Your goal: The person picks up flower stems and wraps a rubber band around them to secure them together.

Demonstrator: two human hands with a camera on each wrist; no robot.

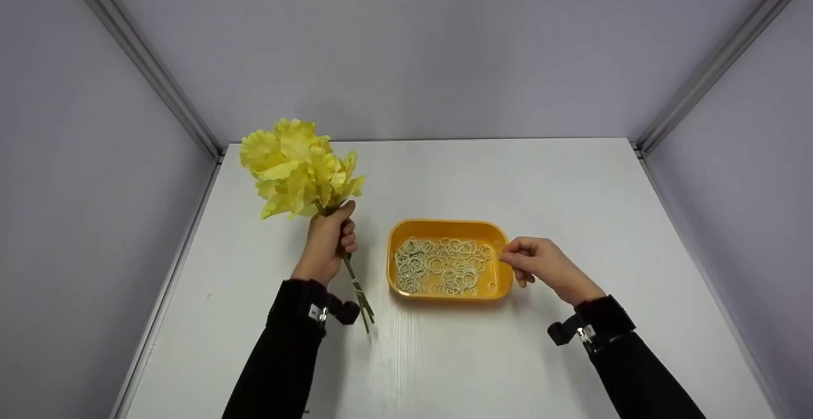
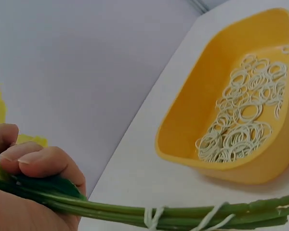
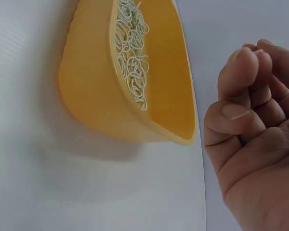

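Hands: left (image 1: 327,244) gripping flowers (image 1: 298,168), right (image 1: 540,263) seemingly pinching.

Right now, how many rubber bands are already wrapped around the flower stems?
2 show. Both sit on the green stems below the left hand: one rubber band nearer the fingers, another closer to the cut ends. Any under the hand's grip would be hidden.

We see a white table (image 1: 571,203) with a faint wood grain, which fills the floor of a booth. Pale lilac-grey walls (image 1: 413,44) close it in at the back and on both sides, and grey metal rails (image 1: 146,63) run down the two back corners to the tabletop.
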